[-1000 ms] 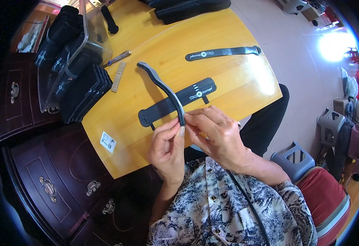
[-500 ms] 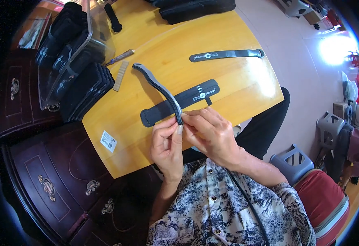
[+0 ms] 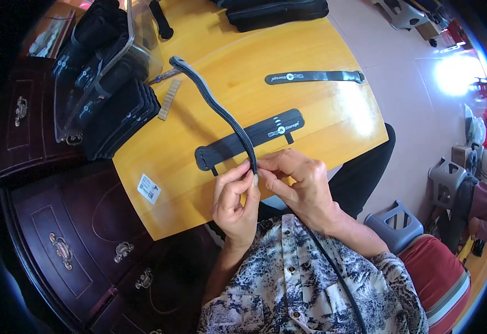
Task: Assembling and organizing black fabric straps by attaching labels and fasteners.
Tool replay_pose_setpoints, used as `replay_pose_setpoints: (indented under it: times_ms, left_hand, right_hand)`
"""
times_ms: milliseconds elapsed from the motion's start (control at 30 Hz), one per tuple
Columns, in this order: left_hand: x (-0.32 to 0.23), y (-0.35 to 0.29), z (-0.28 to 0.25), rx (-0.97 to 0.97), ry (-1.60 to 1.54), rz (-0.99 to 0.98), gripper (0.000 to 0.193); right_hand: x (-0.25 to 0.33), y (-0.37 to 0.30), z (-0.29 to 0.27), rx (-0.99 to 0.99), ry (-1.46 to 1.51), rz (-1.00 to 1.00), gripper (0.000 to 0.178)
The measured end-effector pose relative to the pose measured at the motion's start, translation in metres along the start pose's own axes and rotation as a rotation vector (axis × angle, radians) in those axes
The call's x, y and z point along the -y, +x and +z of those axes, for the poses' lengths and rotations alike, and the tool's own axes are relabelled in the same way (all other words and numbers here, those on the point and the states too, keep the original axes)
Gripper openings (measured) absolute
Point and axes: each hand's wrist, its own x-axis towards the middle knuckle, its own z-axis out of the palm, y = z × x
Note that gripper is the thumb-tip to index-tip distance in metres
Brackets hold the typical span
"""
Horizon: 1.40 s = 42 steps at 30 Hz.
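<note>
Both of my hands meet at the near end of a stack of thin black straps (image 3: 221, 110), held on edge above the table and curving away to the far left. My left hand (image 3: 236, 203) pinches the straps' lower end between thumb and fingers. From the other side my right hand (image 3: 299, 183) closes its thumb and forefinger on the same end. Beneath and beyond them lies a wide black strap bundle (image 3: 243, 139) with white printing, a narrow band sticking out under it near each end. A single black strap (image 3: 314, 77) lies flat at the far right.
At the left, a clear plastic bin (image 3: 138, 47) holds black straps, with more stacked straps (image 3: 122, 119) beside it. A strip of brown cardboard (image 3: 169, 99), a white label (image 3: 149, 189) and further black bundles (image 3: 277, 14) lie on the yellow table (image 3: 182, 206). Dark drawers (image 3: 65, 234) stand left.
The strap stack's far end has swung up and to the left, and its layered edge now faces up more. Both hands keep their pinch; the whole view has shifted slightly.
</note>
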Motion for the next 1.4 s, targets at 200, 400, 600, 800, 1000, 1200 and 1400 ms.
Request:
replay_pose_setpoints:
  times_ms: [200, 400, 600, 800, 1000, 1200, 1400]
  left_hand:
    - [-0.003, 0.001, 0.002, 0.058, 0.137, 0.105, 0.011]
    - [-0.003, 0.005, 0.000, 0.090, 0.186, 0.178, 0.014]
    - [-0.002, 0.003, 0.001, 0.075, 0.150, 0.218, 0.015]
    - [0.006, -0.009, -0.002, 0.039, -0.589, -0.302, 0.014]
    - [0.008, 0.001, -0.011, 0.098, -0.661, -0.379, 0.022]
    - [0.015, 0.004, -0.014, 0.182, -0.021, -0.072, 0.017]
    - [0.011, 0.008, -0.012, 0.027, -0.209, -0.146, 0.013]
  right_hand:
    - [-0.001, 0.004, 0.002, 0.018, 0.211, 0.230, 0.014]
    - [0.001, 0.012, -0.005, 0.135, 0.031, 0.177, 0.019]
    - [-0.001, 0.012, -0.002, 0.226, -0.041, 0.155, 0.020]
    - [0.006, 0.011, 0.000, 0.240, 0.138, 0.231, 0.020]
    - [0.000, 0.011, -0.001, 0.217, 0.111, 0.131, 0.020]
    - [-0.006, 0.015, 0.015, 0.198, 0.123, 0.152, 0.020]
    - [-0.006, 0.023, 0.012, 0.313, 0.240, 0.245, 0.028]
